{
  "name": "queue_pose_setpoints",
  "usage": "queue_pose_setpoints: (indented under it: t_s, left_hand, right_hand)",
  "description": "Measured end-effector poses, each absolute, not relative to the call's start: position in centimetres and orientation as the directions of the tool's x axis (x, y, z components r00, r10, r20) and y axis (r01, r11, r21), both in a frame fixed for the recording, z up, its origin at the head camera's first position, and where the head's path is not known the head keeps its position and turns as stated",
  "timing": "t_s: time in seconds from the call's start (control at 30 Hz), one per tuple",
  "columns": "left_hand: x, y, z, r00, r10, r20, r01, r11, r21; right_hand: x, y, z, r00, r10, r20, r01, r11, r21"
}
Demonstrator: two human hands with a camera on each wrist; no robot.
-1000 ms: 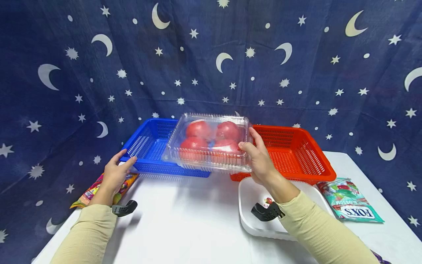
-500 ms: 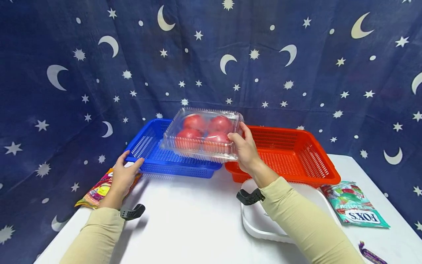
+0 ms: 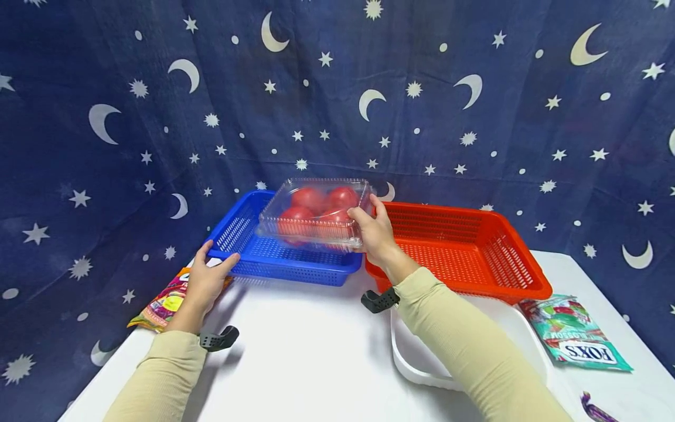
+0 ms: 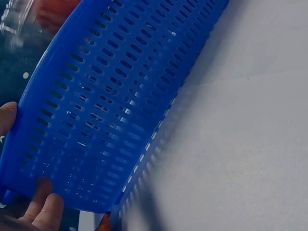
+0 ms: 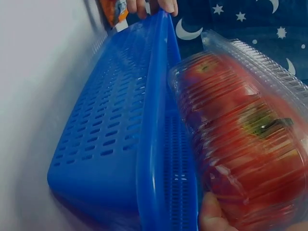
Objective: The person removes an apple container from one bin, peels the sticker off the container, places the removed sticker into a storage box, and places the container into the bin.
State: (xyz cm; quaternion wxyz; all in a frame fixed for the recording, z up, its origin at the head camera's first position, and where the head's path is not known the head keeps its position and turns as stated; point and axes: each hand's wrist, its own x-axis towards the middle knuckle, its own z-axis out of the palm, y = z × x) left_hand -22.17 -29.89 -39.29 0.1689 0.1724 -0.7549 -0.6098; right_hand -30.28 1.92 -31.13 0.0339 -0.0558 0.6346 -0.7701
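My right hand (image 3: 375,237) grips the right side of a clear plastic clamshell box (image 3: 270,221). Several red tomatoes (image 3: 297,215) with green stems show inside it. The box hovers above a blue slotted basket (image 3: 295,272), slightly tilted. In the right wrist view the box (image 5: 226,96) stands just past the basket's near rim (image 5: 149,159). My left hand (image 3: 207,278) pinches the basket's near left corner. The left wrist view shows its thumb (image 4: 6,118) at the rim and its fingers (image 4: 45,209) against the end of the basket. Whether the box touches the basket is unclear.
A red basket (image 3: 527,269) stands to the right of the blue one. Before it sits a white rounded tub (image 3: 403,360), partly under my right sleeve. A green FOX'S candy bag (image 3: 575,334), a purple-wrapped candy (image 3: 596,408) and a colourful snack bag (image 3: 163,302) lie about.
My right hand has moved the box of tomatoes left and away from the red basket, over the blue one. My left hand keeps hold of the blue basket's corner. The head view has shifted slightly.
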Motion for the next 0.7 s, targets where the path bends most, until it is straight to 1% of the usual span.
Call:
queue_pose_setpoints:
  t_s: [0.17,0.33,0.7]
  left_hand:
    - [-22.2,-29.9,-39.3,-0.881,-0.472,0.041,-0.055,0.187,0.981]
    - [-22.3,-29.8,-39.1,-0.885,-0.465,0.034,-0.05,0.168,0.985]
    - [-22.3,-30.0,-39.3,-0.883,-0.47,0.02,-0.071,0.177,0.982]
  right_hand:
    - [-31.0,0.5,-31.8,-0.99,-0.136,0.027,0.0,-0.2,-0.98]
    - [-31.6,-0.7,-32.4,-0.991,-0.13,0.017,0.006,-0.177,-0.984]
    - [-32.1,-2.0,-33.7,-0.989,-0.144,-0.027,0.032,-0.031,-0.999]
